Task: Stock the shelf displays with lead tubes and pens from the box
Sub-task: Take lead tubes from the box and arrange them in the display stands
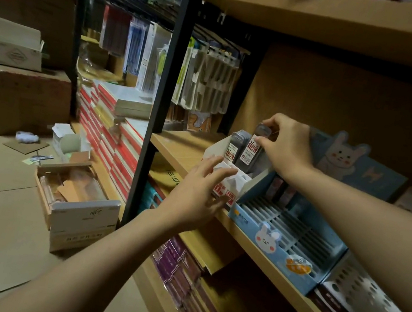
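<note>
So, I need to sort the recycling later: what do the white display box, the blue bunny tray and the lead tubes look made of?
The white display box with red labels looks like matte printed card, with folded dividers. The blue bunny-print slotted tray also seems printed card, slightly glossier. The grey lead tube pinched by the right hand looks like translucent hard plastic with a paper label.

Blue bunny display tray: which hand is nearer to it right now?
Right. The right hand pinches a lead tube just behind the blue tray; the left hand rests on the white display beside it.
</note>
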Demonstrator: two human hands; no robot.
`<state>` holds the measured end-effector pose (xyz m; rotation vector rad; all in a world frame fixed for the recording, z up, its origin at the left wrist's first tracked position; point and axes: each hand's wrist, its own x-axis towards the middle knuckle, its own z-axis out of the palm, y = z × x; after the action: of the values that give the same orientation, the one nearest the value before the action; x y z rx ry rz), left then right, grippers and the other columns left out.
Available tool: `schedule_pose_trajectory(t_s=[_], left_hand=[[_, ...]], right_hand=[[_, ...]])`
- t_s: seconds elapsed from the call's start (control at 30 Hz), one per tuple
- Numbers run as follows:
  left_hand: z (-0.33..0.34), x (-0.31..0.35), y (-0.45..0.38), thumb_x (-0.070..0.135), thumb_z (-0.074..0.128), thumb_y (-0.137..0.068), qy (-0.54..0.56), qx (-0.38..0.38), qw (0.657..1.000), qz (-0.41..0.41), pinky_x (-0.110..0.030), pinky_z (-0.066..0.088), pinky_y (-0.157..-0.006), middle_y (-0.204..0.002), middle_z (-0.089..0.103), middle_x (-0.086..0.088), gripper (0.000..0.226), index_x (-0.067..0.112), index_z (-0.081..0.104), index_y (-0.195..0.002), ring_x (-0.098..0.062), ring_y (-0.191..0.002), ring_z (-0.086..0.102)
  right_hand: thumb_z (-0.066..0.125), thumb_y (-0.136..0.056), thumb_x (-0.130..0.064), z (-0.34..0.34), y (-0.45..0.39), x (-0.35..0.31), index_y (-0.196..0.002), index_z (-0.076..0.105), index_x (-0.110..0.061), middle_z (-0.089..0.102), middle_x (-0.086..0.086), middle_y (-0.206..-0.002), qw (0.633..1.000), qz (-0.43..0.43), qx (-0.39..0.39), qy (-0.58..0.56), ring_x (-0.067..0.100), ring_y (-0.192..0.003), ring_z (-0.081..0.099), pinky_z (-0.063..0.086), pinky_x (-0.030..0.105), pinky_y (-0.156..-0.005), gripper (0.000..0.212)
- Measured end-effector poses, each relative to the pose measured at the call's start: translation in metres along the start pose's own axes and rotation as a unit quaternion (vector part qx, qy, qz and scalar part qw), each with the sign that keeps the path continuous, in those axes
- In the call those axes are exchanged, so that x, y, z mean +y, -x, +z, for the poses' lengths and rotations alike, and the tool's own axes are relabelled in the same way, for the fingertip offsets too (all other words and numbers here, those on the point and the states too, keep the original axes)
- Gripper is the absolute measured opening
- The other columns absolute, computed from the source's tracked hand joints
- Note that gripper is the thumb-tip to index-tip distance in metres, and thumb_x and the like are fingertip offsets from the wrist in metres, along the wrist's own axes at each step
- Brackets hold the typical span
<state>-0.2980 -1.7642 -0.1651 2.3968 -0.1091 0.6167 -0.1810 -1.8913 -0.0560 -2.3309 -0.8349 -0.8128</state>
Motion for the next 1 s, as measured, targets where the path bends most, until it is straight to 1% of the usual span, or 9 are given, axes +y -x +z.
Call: schedule_pose_trajectory(t_s=[0.2, 0.37, 0.5, 0.6, 0.7, 0.77, 0.87, 0.93, 1.0], left_hand=[[0.0, -0.003, 0.001, 0.027, 0.062, -0.092, -0.017, -0.017, 1.0, -0.001, -0.045, 0.028, -0.117, -0.162, 0.0, 0.012, 0.068, 0.039, 0.027, -0.149, -0.014, -0.149, 0.0], [0.003, -0.006, 0.001, 0.024, 0.063, -0.092, -0.004, -0.012, 1.0, 0.003, -0.042, 0.03, -0.117, -0.162, -0.001, 0.012, 0.07, 0.039, 0.026, -0.15, -0.013, -0.149, 0.0], [0.003, -0.006, -0.001, 0.022, 0.063, -0.092, -0.006, -0.012, 1.0, 0.004, -0.044, 0.033, -0.115, -0.162, 0.0, 0.012, 0.071, 0.038, 0.026, -0.15, -0.014, -0.149, 0.002], [0.0, 0.0, 0.006, 0.019, 0.062, -0.092, -0.034, -0.024, 0.999, 0.003, -0.043, 0.031, -0.116, -0.162, -0.007, 0.011, 0.078, 0.039, 0.017, -0.152, -0.015, -0.149, -0.001], [0.0, 0.009, 0.03, 0.02, 0.062, -0.091, -0.008, -0.016, 1.0, -0.006, -0.041, 0.029, -0.118, -0.161, -0.011, 0.014, 0.082, 0.04, 0.011, -0.153, -0.013, -0.149, -0.001], [0.008, 0.014, 0.061, 0.022, 0.063, -0.09, 0.051, 0.02, 0.998, -0.042, -0.038, 0.028, -0.117, -0.161, -0.001, 0.016, 0.077, 0.043, 0.019, -0.15, -0.009, -0.148, 0.007], [0.032, 0.018, 0.127, 0.022, 0.062, -0.091, 0.139, 0.082, 0.981, -0.111, -0.025, 0.037, -0.107, -0.144, 0.042, 0.014, 0.049, 0.038, 0.045, -0.134, -0.001, -0.134, 0.037], [0.051, 0.019, 0.18, 0.018, 0.062, -0.093, 0.229, 0.099, 0.951, -0.181, -0.011, 0.044, -0.089, -0.12, 0.059, 0.013, 0.032, 0.033, 0.055, -0.12, 0.0, -0.116, 0.054], [0.075, 0.013, 0.232, 0.014, 0.062, -0.093, 0.256, 0.097, 0.92, -0.28, -0.011, 0.048, -0.083, -0.108, 0.066, 0.009, 0.022, 0.027, 0.06, -0.11, -0.005, -0.105, 0.062]], right_hand=[[0.076, -0.082, -0.019, 0.01, 0.007, 0.004, -0.103, 0.071, -0.012, 0.064, 0.006, -0.106, 0.994, -0.01, -0.073, 0.078, 0.021, -0.096, 0.06, 0.054, 0.041, -0.086, 0.023], [0.056, -0.097, -0.023, -0.001, 0.01, 0.009, -0.123, 0.065, -0.009, 0.06, 0.008, -0.119, 0.988, -0.059, -0.123, 0.072, 0.022, -0.109, 0.056, 0.048, 0.038, -0.094, 0.031], [0.047, -0.1, -0.02, -0.008, 0.014, 0.01, -0.125, 0.063, -0.008, 0.061, 0.008, -0.125, 0.975, -0.089, -0.169, 0.111, 0.024, -0.115, 0.055, 0.046, 0.042, -0.098, 0.032], [0.046, -0.1, -0.018, -0.019, 0.018, 0.006, -0.13, 0.06, -0.008, 0.059, 0.01, -0.132, 0.977, -0.068, -0.179, 0.091, 0.023, -0.121, 0.052, 0.042, 0.034, -0.102, 0.035], [0.051, -0.099, -0.016, -0.037, 0.044, -0.005, -0.127, 0.061, -0.012, 0.06, 0.007, -0.127, 0.996, -0.013, -0.085, -0.018, 0.015, -0.113, 0.055, 0.04, 0.016, -0.089, 0.03], [0.052, -0.098, -0.017, -0.045, 0.082, -0.016, -0.115, 0.064, -0.019, 0.062, 0.001, -0.116, 0.993, 0.029, -0.01, -0.114, 0.004, -0.099, 0.057, 0.044, 0.007, -0.076, 0.021], [0.056, -0.096, -0.019, -0.04, 0.166, -0.041, -0.102, 0.063, -0.028, 0.061, -0.008, -0.105, 0.976, 0.033, 0.022, -0.215, -0.005, -0.095, 0.057, 0.045, 0.003, -0.074, 0.013], [0.059, -0.093, -0.019, -0.028, 0.229, -0.055, -0.097, 0.066, -0.026, 0.061, -0.012, -0.098, 0.972, 0.018, -0.021, -0.234, -0.006, -0.093, 0.058, 0.043, 0.002, -0.075, 0.01], [0.062, -0.091, -0.017, -0.009, 0.294, -0.062, -0.094, 0.068, -0.023, 0.062, -0.013, -0.093, 0.964, 0.022, -0.121, -0.236, -0.007, -0.089, 0.057, 0.041, 0.002, -0.075, 0.009]])
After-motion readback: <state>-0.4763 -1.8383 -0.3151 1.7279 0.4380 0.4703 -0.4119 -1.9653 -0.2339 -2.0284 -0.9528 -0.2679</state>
